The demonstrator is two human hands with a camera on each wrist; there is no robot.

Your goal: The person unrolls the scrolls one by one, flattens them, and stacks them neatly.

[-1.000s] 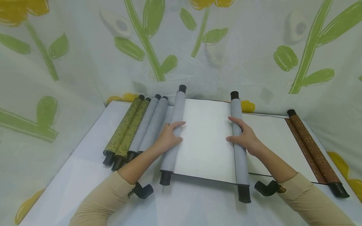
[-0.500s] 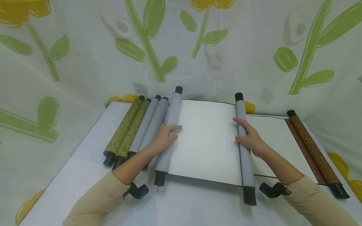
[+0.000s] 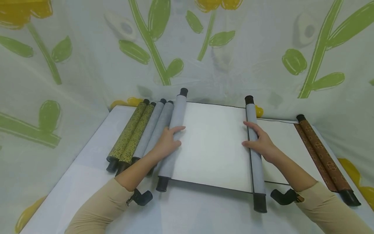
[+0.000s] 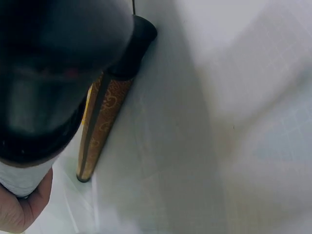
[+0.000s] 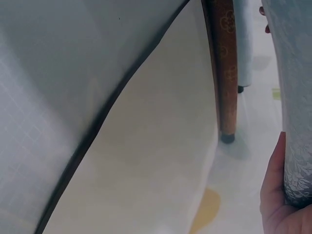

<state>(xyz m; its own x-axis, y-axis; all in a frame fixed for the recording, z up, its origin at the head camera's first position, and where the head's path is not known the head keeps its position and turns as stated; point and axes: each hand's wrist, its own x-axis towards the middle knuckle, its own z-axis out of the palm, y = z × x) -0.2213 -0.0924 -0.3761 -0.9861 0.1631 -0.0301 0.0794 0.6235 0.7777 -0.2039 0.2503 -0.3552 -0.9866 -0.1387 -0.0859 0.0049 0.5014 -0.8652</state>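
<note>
Pale hangings (image 3: 257, 65) printed with green stems and yellow blooms rise behind the white desk (image 3: 190, 217). You have the grey scroll (image 3: 213, 146) spread around the middle of the desk, up toward its far edge, its white sheet (image 3: 210, 126) facing up between the left roller (image 3: 167, 167) and the right roller (image 3: 257, 170). Black knobs (image 3: 162, 184) cap both rollers. Whether the scroll lies on the desk or is held a little above it, I can't tell.

Your left hand (image 3: 166, 142) grips the left roller and your right hand (image 3: 261, 143) the right one, each with thumb and index finger parted over the roller's inner side; your other fingers are largely hidden in the head view.

Just left of the scroll lie two grey rolls (image 3: 149, 130), then two yellow-green rolls (image 3: 128, 132) nearest the desk's left edge. On the other side, the brown scroll (image 3: 323, 154) lies along the right edge, its pale sheet (image 3: 280, 146) running left toward your right roller, which overlaps it in the head view.

My reading is that you are at the spreading step, with the sheet open and a roller in each hand. Your next move would seem to call for an even pull on both sides, the rollers aligned so the sheet doesn't skew, and care on the left, where those grey rolls leave you little room.
</note>
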